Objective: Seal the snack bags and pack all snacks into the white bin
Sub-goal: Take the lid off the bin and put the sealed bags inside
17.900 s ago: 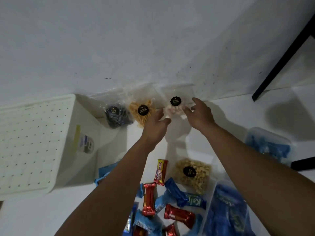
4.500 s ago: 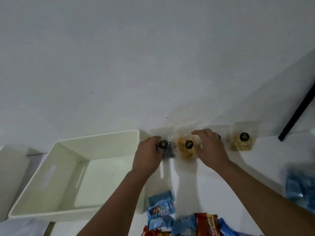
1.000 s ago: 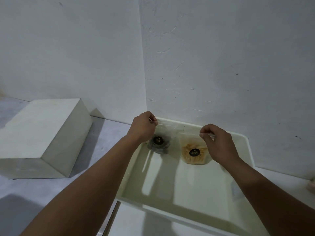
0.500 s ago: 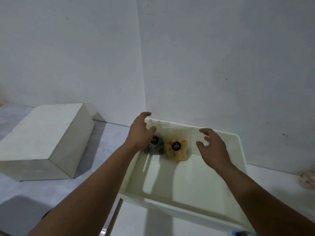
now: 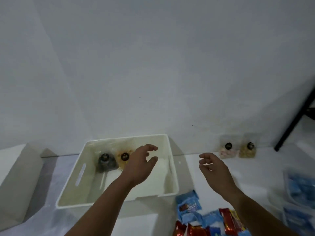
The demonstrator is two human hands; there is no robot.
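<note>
The white bin (image 5: 167,184) sits on the white table against the wall. A dark snack bag (image 5: 106,163) and an orange snack bag (image 5: 123,159) lean on its far wall inside. My left hand (image 5: 140,163) hovers over the bin, fingers loose, holding nothing. My right hand (image 5: 214,171) hangs empty above the table right of the bin. A pink snack bag (image 5: 228,149) and a yellow snack bag (image 5: 248,149) stand against the wall further right. Blue and red wrapped snacks (image 5: 204,217) lie at the front.
An upturned white box (image 5: 18,181) stands left of the bin. A clear container of blue packets (image 5: 300,189) lies at the right edge. A black leg (image 5: 296,114) slants down at the far right.
Both hands have let go of the two bags, which now rest in the bin. The hands have drawn back and moved right, the right one out of the bin. The view has swung right.
</note>
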